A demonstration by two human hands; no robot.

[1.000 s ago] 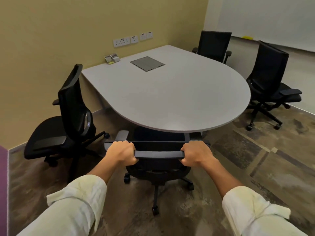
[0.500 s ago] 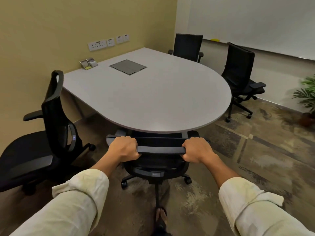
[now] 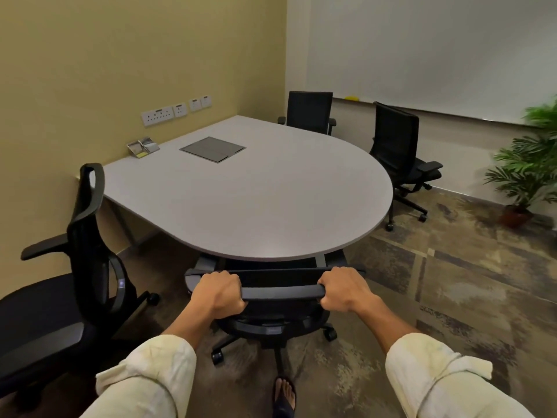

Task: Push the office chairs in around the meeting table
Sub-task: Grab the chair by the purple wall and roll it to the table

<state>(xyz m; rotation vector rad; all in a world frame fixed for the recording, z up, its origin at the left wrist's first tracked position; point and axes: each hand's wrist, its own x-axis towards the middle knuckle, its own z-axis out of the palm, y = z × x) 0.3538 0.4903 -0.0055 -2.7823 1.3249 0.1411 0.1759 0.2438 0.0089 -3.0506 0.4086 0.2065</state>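
Note:
A black office chair point(image 3: 280, 292) stands in front of me with its seat tucked under the rounded near end of the grey meeting table point(image 3: 256, 191). My left hand point(image 3: 218, 294) and my right hand point(image 3: 343, 289) both grip the top bar of its backrest. A second black chair point(image 3: 87, 267) stands at the left, turned sideways and away from the table. A third chair point(image 3: 310, 111) sits at the far edge of the table. A fourth chair point(image 3: 398, 149) stands at the right, apart from the table and turned away.
A potted plant point(image 3: 524, 176) stands at the right by the whiteboard wall. The table's left edge meets a yellow wall with sockets point(image 3: 158, 115). A card holder point(image 3: 143, 146) and a cable hatch point(image 3: 212, 149) are on the table. My sandalled foot point(image 3: 284, 395) is behind the chair base.
The view has swung right and pulled back a little, bringing the plant and my foot into sight. Both hands keep their grip on the backrest; the chair stays under the table edge.

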